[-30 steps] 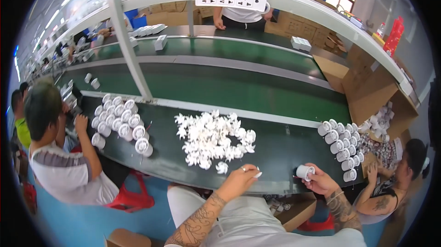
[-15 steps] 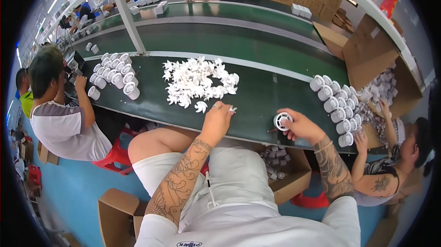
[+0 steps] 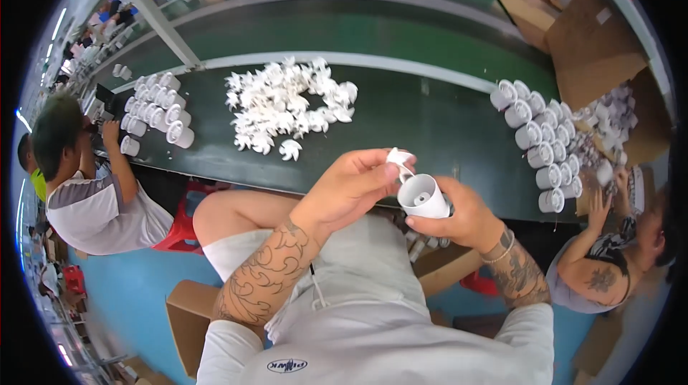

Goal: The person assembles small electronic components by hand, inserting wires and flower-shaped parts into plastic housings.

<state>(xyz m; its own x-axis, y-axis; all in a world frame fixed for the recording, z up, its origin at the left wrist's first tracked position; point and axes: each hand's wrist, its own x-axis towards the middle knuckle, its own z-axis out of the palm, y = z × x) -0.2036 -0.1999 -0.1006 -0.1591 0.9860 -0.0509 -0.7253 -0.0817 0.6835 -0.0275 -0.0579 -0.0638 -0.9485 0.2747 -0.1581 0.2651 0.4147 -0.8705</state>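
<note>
head view: above our lap, at the dark worktable's [image 3: 444, 127] near edge, our right hand [image 3: 459, 217] wraps a white cup-shaped housing [image 3: 423, 196], while our left hand [image 3: 351, 188] pinches a small white insert [image 3: 398, 159] at its rim.

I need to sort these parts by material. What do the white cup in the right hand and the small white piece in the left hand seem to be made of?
White cup: probably moulded plastic, smooth and slightly glossy, with a thin, even rim. Small white piece: likely the same white plastic, matte-looking; it is too small to tell more.
</note>
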